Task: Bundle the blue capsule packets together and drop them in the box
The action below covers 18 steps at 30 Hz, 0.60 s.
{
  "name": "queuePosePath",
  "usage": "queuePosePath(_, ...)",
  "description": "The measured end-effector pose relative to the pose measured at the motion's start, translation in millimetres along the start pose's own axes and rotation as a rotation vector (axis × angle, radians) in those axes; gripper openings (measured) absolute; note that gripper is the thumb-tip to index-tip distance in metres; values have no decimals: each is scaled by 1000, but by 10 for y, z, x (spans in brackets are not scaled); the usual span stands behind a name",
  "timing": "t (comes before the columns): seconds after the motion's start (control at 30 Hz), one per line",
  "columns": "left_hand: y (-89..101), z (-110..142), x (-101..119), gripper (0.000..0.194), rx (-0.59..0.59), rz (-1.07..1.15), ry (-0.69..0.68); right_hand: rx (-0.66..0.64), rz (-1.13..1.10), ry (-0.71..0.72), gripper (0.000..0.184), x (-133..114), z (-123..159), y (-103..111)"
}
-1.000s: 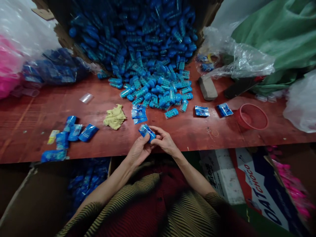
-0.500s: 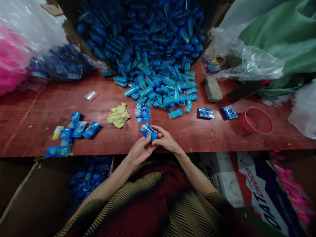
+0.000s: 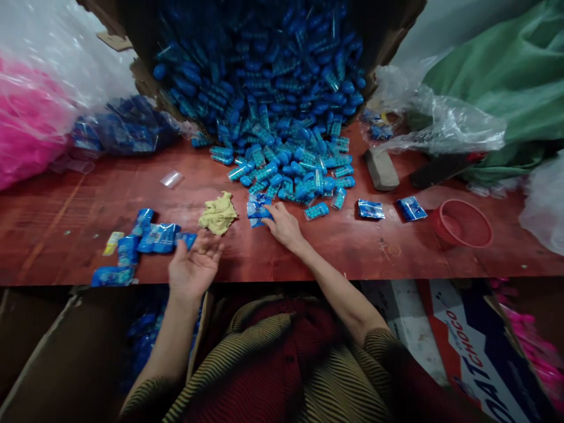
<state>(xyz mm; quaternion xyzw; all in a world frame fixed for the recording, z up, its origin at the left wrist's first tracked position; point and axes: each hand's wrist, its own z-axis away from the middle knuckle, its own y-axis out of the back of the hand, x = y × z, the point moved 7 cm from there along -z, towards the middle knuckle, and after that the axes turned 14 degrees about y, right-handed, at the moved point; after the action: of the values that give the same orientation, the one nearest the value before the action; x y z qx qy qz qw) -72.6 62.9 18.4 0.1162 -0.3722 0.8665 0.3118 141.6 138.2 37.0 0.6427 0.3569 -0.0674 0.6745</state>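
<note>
My right hand [image 3: 285,228] has its thumb and fingers closed at the right edge of a flat blue printed wrapper [image 3: 257,209], which lies on the red table. To the left, my left hand [image 3: 196,264] is palm up with its fingers spread, holding nothing. Just beyond its fingertips is a blue packet [image 3: 187,239], partly hidden by the hand. More filled blue packets [image 3: 159,237] lie grouped further left. A crumpled yellow cloth [image 3: 218,212] sits between the hands. Behind the wrapper spreads a heap of clear tubes [image 3: 291,170] with blue caps and blue balls inside.
A torn carton [image 3: 400,29] spills the tubes from the back. On the right are a grey block [image 3: 381,169], two blue wrapper stacks [image 3: 370,209] [image 3: 411,208] and a red basket [image 3: 462,223]. Plastic bags [image 3: 30,117] crowd the left. The table's front edge [image 3: 247,279] is near my body.
My hands have parted. The blue packet they held has left them, and another packet now shows in the left group. My left hand moved left; my right hand reached forward to the wrapper.
</note>
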Motion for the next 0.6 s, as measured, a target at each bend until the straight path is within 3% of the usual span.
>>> queuePosePath(0.07, -126, -5, -195, 26, -30, -221, 24, -76, 120, -24, 38, 20, -151, -51)
queuePosePath(0.1, -172, -10, -215, 22, -6, -357, -59, -107, 166, -26, 35, 29, -197, -80)
queuePosePath(0.23, -385, -37, 21, 37, 186, -962, -653, -149, 256, 17, 26, 57, -187, -149)
queuePosePath(0.3, -470, -154, 113, 50, 260, -1212, -798, -149, 259, 39, 25, 70, -130, -143)
queuePosePath(0.43, -533, -385, 219, 62, 383, -1421, -863, -140, 223, 58, 26, 3, -150, -91)
queuePosePath(0.6, -466, -333, 178, 66, 508, -1580, -963, -89, 162, 240, 31, -486, -501, -212)
